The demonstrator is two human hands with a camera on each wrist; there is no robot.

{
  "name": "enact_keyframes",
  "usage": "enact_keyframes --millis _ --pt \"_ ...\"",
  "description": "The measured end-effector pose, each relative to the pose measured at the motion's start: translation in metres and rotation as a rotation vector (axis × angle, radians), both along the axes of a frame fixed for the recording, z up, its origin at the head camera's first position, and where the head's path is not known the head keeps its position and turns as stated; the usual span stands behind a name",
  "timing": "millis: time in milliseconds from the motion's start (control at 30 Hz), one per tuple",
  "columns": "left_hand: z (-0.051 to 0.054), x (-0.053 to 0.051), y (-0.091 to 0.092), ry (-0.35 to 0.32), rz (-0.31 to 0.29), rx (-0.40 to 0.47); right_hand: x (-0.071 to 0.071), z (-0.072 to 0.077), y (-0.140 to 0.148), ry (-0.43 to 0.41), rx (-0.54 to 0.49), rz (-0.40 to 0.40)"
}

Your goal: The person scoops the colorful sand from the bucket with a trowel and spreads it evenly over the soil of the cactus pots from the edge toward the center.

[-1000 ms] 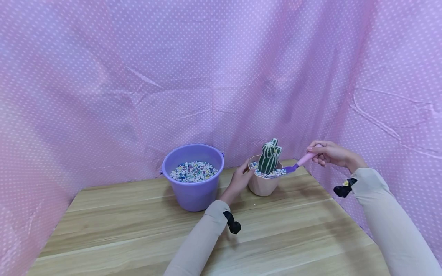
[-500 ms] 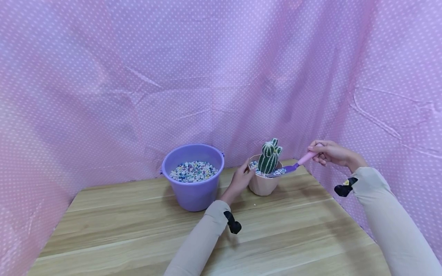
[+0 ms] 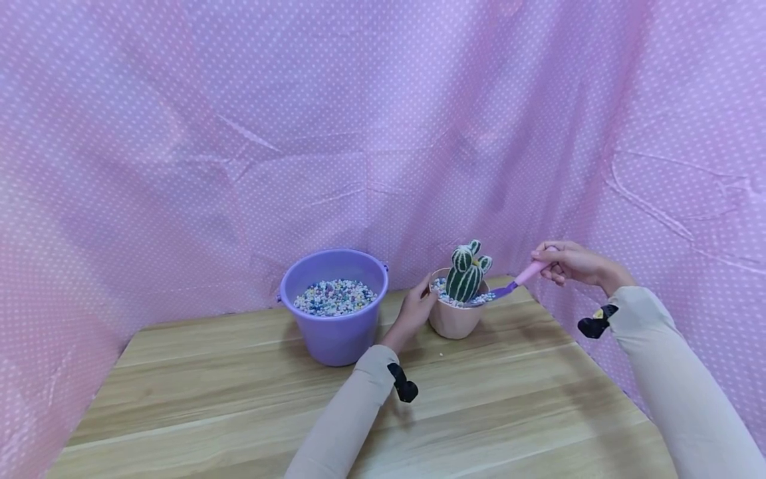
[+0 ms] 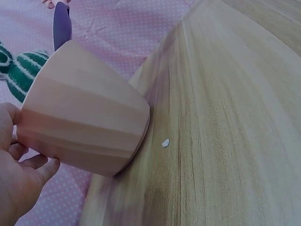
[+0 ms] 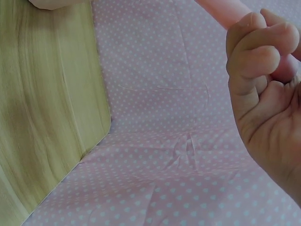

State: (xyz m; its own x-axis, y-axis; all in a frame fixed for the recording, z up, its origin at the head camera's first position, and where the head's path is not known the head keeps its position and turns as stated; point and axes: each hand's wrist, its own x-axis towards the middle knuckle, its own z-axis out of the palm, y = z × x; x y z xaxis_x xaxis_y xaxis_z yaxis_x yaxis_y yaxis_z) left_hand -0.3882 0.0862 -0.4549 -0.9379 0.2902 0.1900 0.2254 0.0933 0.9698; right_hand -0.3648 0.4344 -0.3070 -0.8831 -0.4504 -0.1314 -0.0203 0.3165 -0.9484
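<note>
A green, white-striped cactus [image 3: 463,283] stands, leaning a little, in a pale peach flower pot [image 3: 455,324] filled with small coloured pebbles. My left hand [image 3: 413,313] grips the pot's left rim; in the left wrist view its fingers [image 4: 44,170] lie against the pot's side. From the right, my right hand [image 3: 574,263] holds a garden trowel [image 3: 530,273] by its pink handle. The purple blade, bearing some pebbles, reaches over the rim beside the cactus, its tip hidden among pebbles. Curled fingers on the handle [image 5: 225,12] show in the right wrist view.
Left of the pot stands a purple bucket [image 3: 338,340] partly filled with coloured pebbles [image 3: 335,298]. One white pebble [image 4: 165,142] lies on the wooden table [image 3: 239,399] in front of the pot. Pink dotted cloth [image 3: 359,133] hangs behind and to the right.
The cactus has turned and leans more, its top lobes now spread apart. The trowel blade has shifted slightly and carries fewer pebbles than a second ago. My left hand stays on the pot.
</note>
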Motion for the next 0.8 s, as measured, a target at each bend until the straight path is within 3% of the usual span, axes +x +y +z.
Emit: enact_keyframes --millis 433,800 --pt "0.003 0.0009 -0.001 0.0 0.004 0.003 -0.0023 0.0015 -0.0028 -0.005 0.02 0.002" --pt "0.0003 -0.0005 -0.0005 -0.004 -0.002 0.009 0.001 -0.0008 0.0004 -0.021 -0.043 0.046"
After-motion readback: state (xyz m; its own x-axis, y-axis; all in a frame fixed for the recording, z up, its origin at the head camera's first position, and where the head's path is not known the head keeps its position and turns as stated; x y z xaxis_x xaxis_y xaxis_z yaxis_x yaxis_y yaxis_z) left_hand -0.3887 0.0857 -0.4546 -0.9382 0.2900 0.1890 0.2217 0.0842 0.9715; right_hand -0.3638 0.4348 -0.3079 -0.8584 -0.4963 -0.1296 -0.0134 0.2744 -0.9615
